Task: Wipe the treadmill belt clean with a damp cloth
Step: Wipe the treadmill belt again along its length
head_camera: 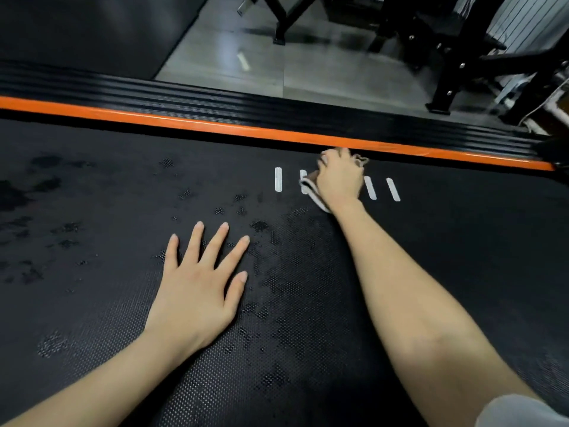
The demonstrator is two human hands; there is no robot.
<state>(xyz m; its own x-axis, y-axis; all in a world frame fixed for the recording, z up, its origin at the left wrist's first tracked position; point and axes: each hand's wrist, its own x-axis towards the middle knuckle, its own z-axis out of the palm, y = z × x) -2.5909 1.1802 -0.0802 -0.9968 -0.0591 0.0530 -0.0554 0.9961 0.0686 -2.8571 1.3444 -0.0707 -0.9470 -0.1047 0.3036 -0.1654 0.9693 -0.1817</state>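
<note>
At belt's far edge, just beside the orange rail (184, 123), my right hand (338, 180) is curled over the bunched cloth (312, 192), pressing it onto the belt (107, 303) among the white marks (278, 179). Left hand (197, 288) flat, fingers spread, holding nothing, braced by damp patches. Risk: palm slips on wet weave, or cloth snags under rail. Cloth mostly hidden; visible strip runs roughly toward rail.

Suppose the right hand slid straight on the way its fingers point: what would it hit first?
Likely the orange strip along the belt's far edge, with the ribbed black side rail just behind. The right hand, gripping the cloth, looks almost against it; depth is unclear.
</note>
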